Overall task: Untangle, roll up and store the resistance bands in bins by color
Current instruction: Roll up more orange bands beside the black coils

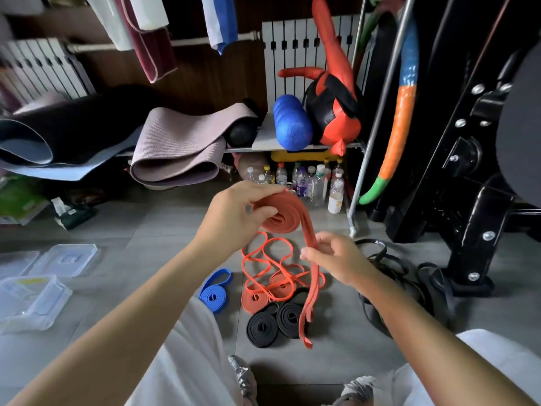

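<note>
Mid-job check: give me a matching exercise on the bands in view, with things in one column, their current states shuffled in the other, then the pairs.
Things
1. wide orange rubber band
2. blue flat band
3. thin orange band
4. two black flat bands

States
A. loose tangled loops on the floor
B. side-by-side rolls
C. half coiled in the left hand, tail pinched by the right hand
D. leftmost coil

Pairs: 1-C, 2-D, 3-A, 4-B

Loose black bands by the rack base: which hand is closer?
Right. The right hand, pinching the tail of the red band, is just left of the loose black bands; the left hand grips its coil farther left.
</note>
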The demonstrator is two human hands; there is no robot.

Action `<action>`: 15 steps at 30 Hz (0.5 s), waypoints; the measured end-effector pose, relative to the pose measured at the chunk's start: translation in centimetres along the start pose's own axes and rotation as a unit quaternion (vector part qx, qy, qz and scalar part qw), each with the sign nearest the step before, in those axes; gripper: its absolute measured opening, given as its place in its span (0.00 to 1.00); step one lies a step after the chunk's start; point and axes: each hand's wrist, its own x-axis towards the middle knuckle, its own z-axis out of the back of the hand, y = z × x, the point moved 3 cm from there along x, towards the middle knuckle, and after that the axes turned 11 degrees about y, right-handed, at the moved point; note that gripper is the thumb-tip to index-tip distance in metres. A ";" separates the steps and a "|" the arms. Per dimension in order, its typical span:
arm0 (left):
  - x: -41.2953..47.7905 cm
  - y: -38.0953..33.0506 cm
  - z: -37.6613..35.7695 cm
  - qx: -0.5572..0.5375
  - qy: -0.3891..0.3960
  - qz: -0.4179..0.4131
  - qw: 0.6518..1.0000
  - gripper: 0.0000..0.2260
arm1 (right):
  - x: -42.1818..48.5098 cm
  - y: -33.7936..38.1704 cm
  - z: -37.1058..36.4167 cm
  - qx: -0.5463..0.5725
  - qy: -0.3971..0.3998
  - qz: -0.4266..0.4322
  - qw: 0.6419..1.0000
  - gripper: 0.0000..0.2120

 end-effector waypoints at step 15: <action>1.0 0.7 2.8 -0.040 -0.076 0.037 0.996 0.22 | 0.1 3.8 3.7 0.177 -0.078 0.014 0.981 0.07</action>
